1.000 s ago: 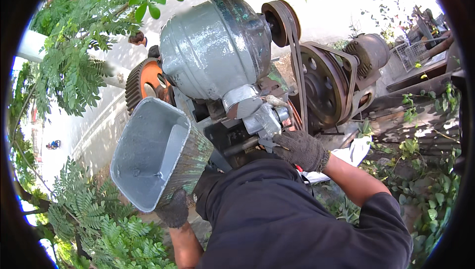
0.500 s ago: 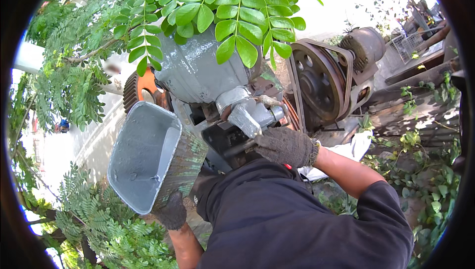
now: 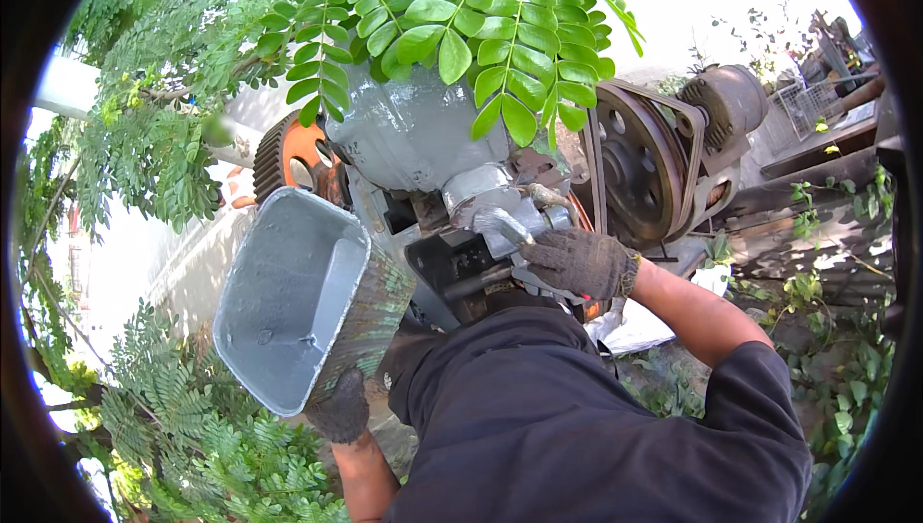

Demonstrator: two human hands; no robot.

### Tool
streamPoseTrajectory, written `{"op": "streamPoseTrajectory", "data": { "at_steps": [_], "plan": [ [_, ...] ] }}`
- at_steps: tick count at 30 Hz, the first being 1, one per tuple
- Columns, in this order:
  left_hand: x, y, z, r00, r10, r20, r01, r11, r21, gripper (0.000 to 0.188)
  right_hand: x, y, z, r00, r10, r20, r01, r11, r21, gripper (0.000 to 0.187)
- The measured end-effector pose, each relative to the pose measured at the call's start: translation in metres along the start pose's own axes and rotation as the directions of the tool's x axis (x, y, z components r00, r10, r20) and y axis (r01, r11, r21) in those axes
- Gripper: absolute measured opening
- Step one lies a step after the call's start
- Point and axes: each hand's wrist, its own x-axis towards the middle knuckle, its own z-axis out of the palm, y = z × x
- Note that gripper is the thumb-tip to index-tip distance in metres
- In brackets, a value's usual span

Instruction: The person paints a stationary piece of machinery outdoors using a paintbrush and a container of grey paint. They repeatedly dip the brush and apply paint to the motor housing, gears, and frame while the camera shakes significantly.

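Note:
A grey metal hopper [image 3: 279,283] with a wide, rounded-corner mouth leans tilted at my left, its outer side streaked with green and brown. My gloved left hand [image 3: 340,410] grips its lower side from beneath. My gloved right hand [image 3: 584,263] is closed beside a grey metal arm [image 3: 505,225] that sticks out from the grey-painted machine body [image 3: 413,138]. A slim metallic piece with a red end [image 3: 586,299] shows under that hand; its kind and whether I grip it are unclear.
Leafy branches [image 3: 519,52] hang over the machine and hide part of it. An orange toothed gear wheel [image 3: 300,153] is at the machine's left. On the right stand a belted flywheel [image 3: 635,172] and a motor [image 3: 726,105]. Vines [image 3: 817,321] cover the right side.
The machine and hopper sit slightly farther right in view. My right hand has shifted a little, and the metallic piece beneath it shows more clearly. My left hand keeps its hold on the hopper.

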Motion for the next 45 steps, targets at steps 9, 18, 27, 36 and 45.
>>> {"op": "streamPoseTrajectory", "data": {
  "at_steps": [9, 18, 27, 36, 45],
  "plan": [
    [-0.003, 0.011, 0.000, 0.990, -0.127, 0.057, 0.133, 0.985, -0.110, 0.052, 0.013, 0.009, -0.018, 0.997, -0.071, -0.021, 0.071, 0.997, -0.028, 0.044],
    [-0.015, 0.018, 0.018, 0.975, -0.207, -0.082, 0.161, 0.911, -0.380, 0.047, 0.000, -0.019, -0.078, 0.994, 0.037, 0.099, -0.047, 0.994, 0.097, 0.057],
    [-0.008, 0.019, 0.011, 0.993, 0.118, -0.030, -0.116, 0.991, 0.063, 0.052, 0.076, -0.021, -0.100, 0.994, 0.096, 0.045, -0.094, 0.995, -0.044, 0.043],
    [-0.021, 0.023, 0.023, 0.957, -0.254, -0.139, 0.199, 0.925, -0.324, 0.043, 0.090, -0.015, -0.110, 0.992, 0.114, 0.049, -0.110, 0.991, -0.070, 0.056],
    [-0.014, 0.025, 0.024, 0.963, -0.218, -0.160, 0.163, 0.940, -0.300, 0.043, 0.085, -0.018, -0.103, 0.958, 0.194, 0.210, -0.235, 0.953, 0.193, 0.048]
  ]
}}
